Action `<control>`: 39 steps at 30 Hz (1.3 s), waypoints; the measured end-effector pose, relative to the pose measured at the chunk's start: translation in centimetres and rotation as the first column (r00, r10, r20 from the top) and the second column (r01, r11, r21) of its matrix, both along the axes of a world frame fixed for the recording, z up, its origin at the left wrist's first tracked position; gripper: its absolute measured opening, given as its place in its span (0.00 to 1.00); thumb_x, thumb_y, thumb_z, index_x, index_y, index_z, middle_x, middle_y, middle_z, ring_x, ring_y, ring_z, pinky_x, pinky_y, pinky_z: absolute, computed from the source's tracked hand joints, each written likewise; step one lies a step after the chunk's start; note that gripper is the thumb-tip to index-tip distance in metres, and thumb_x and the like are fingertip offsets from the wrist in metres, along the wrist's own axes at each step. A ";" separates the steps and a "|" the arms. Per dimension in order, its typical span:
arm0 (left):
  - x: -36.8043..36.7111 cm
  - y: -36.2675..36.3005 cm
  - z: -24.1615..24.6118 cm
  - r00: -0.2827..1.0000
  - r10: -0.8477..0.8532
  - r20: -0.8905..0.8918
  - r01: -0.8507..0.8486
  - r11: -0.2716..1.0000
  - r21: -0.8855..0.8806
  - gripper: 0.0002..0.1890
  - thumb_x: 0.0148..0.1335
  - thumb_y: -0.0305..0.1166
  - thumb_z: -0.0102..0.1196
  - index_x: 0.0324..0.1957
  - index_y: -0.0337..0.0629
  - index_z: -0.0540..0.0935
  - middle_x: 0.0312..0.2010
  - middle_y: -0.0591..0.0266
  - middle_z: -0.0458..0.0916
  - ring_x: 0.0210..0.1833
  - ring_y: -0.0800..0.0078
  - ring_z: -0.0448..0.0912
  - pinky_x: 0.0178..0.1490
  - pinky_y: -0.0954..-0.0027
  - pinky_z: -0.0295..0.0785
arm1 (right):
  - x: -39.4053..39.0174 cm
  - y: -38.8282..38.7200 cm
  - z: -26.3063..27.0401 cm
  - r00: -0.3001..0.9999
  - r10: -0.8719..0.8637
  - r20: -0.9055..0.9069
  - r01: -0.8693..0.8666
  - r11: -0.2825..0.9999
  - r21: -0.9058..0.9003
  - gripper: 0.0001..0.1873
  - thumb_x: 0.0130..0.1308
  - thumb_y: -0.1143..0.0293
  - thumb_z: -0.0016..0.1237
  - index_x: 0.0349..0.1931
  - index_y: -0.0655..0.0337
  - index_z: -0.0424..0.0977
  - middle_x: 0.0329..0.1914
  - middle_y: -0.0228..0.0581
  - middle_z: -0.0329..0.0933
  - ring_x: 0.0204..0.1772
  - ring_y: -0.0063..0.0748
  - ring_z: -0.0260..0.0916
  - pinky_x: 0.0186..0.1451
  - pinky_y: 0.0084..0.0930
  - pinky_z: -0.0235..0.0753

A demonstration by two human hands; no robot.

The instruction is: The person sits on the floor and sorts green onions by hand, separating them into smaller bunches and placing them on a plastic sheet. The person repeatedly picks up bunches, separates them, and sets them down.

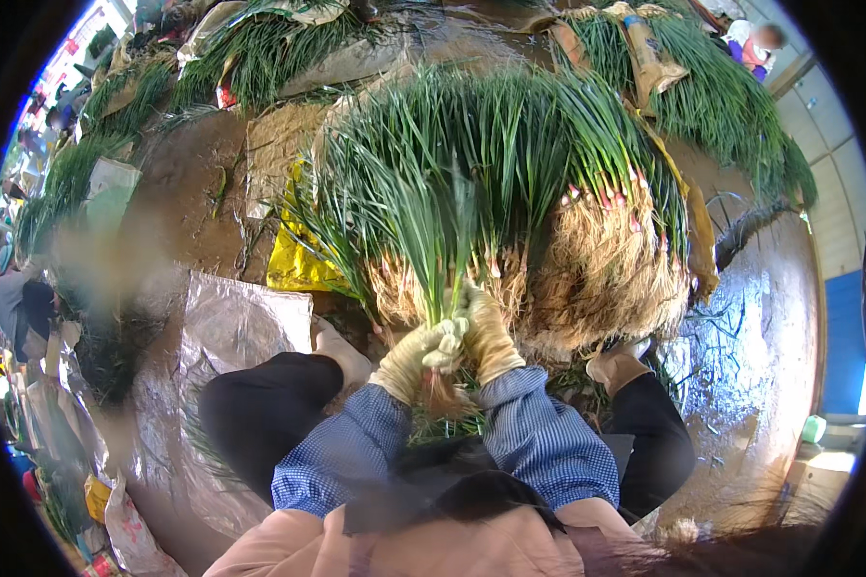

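My left hand (424,355), in a pale glove, is closed around the lower stems of a small bunch of green onions (433,238), whose roots hang below the fist. Close beside it, my right hand (482,328), in a stained glove, touches stems at the bunch's right side; its fingertips are partly hidden, so its grip is unclear. Just beyond both hands lies a wide pile of green onions (505,144), leaves pointing away from me. At the pile's right, pinkish stem bases and a thick mat of tan roots (599,274) face me.
A yellow plastic bag (299,252) and a clear plastic sheet (245,317) lie to the left on wet ground. More green onion heaps (722,101) stand at the back right and back left. A person (754,47) is at the far upper right; others are at the left rim.
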State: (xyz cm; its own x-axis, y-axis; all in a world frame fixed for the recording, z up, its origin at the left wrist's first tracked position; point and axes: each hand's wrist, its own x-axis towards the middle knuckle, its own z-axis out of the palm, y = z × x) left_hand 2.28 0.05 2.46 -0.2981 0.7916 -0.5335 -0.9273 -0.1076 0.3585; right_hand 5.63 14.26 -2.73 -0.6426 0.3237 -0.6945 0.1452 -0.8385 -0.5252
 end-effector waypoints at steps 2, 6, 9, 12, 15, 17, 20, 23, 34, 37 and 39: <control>-0.2 -0.2 0.8 0.988 -0.149 0.046 0.124 0.931 0.344 0.13 0.68 0.36 0.60 0.45 0.35 0.79 0.23 0.70 0.77 0.16 0.87 0.69 0.21 0.81 0.64 | 2.4 0.7 -0.4 0.850 0.522 0.069 -0.495 0.748 0.442 0.16 0.78 0.61 0.37 0.48 0.62 0.76 0.40 0.39 0.80 0.40 0.28 0.74 0.51 0.30 0.78; -3.4 -0.8 0.4 0.979 0.175 -0.104 -0.150 0.966 0.210 0.15 0.67 0.32 0.62 0.49 0.32 0.79 0.24 0.68 0.79 0.19 0.82 0.72 0.26 0.80 0.70 | 6.2 2.7 0.0 -0.141 0.744 0.653 -0.867 -0.412 0.282 0.19 0.77 0.58 0.35 0.48 0.62 0.76 0.48 0.45 0.80 0.45 0.33 0.78 0.58 0.34 0.77; -4.0 -0.7 -1.4 0.955 0.213 -0.206 -0.250 0.953 -0.169 0.12 0.67 0.30 0.61 0.46 0.30 0.82 0.25 0.66 0.81 0.23 0.82 0.76 0.28 0.79 0.72 | 6.1 4.0 2.2 -0.186 0.216 0.958 -0.890 -0.450 -0.071 0.19 0.75 0.55 0.40 0.40 0.61 0.78 0.32 0.41 0.79 0.33 0.26 0.76 0.42 0.30 0.81; -2.6 -0.5 -2.2 0.987 -0.026 -0.161 -0.050 0.891 -0.452 0.13 0.63 0.31 0.66 0.47 0.34 0.85 0.27 0.71 0.81 0.21 0.86 0.71 0.24 0.80 0.68 | 2.7 5.0 4.5 0.755 0.216 0.619 -0.655 0.238 0.717 0.19 0.76 0.60 0.44 0.57 0.63 0.72 0.43 0.47 0.81 0.41 0.32 0.80 0.50 0.29 0.82; -2.3 -0.4 -1.3 0.983 -0.023 -0.181 -0.024 0.967 -0.255 0.13 0.66 0.29 0.62 0.51 0.36 0.85 0.30 0.73 0.82 0.20 0.87 0.66 0.23 0.82 0.64 | -1.0 5.0 4.7 0.414 0.072 0.907 -0.904 -0.082 0.419 0.23 0.75 0.59 0.46 0.64 0.62 0.68 0.55 0.46 0.80 0.49 0.38 0.81 0.57 0.32 0.80; -2.9 -0.3 -0.2 0.949 0.073 -0.306 -0.164 0.944 -0.285 0.14 0.67 0.30 0.60 0.51 0.35 0.84 0.29 0.73 0.81 0.20 0.87 0.66 0.24 0.82 0.63 | -1.3 5.1 3.9 0.731 0.194 0.654 -0.681 0.259 0.685 0.23 0.68 0.55 0.56 0.55 0.62 0.75 0.41 0.46 0.84 0.44 0.40 0.82 0.47 0.33 0.80; -4.0 -0.3 0.5 0.918 0.093 -0.385 -0.200 0.948 -0.246 0.17 0.67 0.33 0.60 0.53 0.32 0.82 0.43 0.59 0.87 0.32 0.79 0.80 0.25 0.84 0.66 | 0.9 6.1 2.3 0.793 0.133 0.595 -0.608 0.124 0.784 0.24 0.68 0.49 0.54 0.52 0.62 0.77 0.45 0.48 0.84 0.46 0.46 0.82 0.48 0.38 0.79; -4.2 0.0 0.3 0.912 0.027 -0.408 -0.180 0.923 -0.341 0.16 0.65 0.28 0.62 0.53 0.33 0.81 0.49 0.55 0.86 0.45 0.72 0.86 0.28 0.81 0.75 | 2.8 8.0 2.4 0.646 0.106 0.756 -0.757 0.220 0.616 0.29 0.67 0.44 0.53 0.53 0.63 0.77 0.43 0.51 0.83 0.44 0.47 0.82 0.46 0.38 0.79; -1.7 1.5 -0.9 0.960 0.022 -0.281 -0.102 0.956 -0.275 0.10 0.67 0.29 0.60 0.49 0.38 0.82 0.24 0.68 0.81 0.20 0.80 0.76 0.17 0.79 0.68 | 6.5 -1.3 6.1 0.498 0.161 0.852 -0.650 -0.581 0.490 0.18 0.76 0.54 0.42 0.37 0.58 0.77 0.23 0.32 0.72 0.23 0.19 0.68 0.22 0.27 0.75; -1.4 0.9 -1.7 0.937 0.088 -0.338 -0.191 0.940 -0.282 0.08 0.68 0.26 0.55 0.47 0.36 0.82 0.38 0.57 0.87 0.25 0.76 0.83 0.17 0.79 0.69 | 6.6 0.5 5.5 0.065 0.364 0.929 -0.921 -0.336 0.196 0.14 0.75 0.62 0.44 0.48 0.59 0.80 0.36 0.37 0.83 0.32 0.23 0.79 0.37 0.29 0.83; -1.0 0.7 -2.0 0.899 0.005 -0.437 -0.166 0.929 -0.332 0.08 0.68 0.25 0.55 0.46 0.35 0.82 0.44 0.53 0.87 0.29 0.74 0.85 0.17 0.81 0.71 | 5.4 2.7 5.2 0.098 0.200 0.975 -0.950 -0.274 0.152 0.16 0.75 0.61 0.45 0.55 0.57 0.77 0.52 0.40 0.82 0.45 0.27 0.82 0.46 0.30 0.84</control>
State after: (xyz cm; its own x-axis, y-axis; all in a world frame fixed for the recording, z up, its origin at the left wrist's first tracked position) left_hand 1.24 0.74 0.41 -0.6154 0.5356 -0.5783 -0.6711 0.0287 0.7408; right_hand 11.07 16.95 2.45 -0.5769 0.4360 -0.6907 0.6544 0.7528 -0.0714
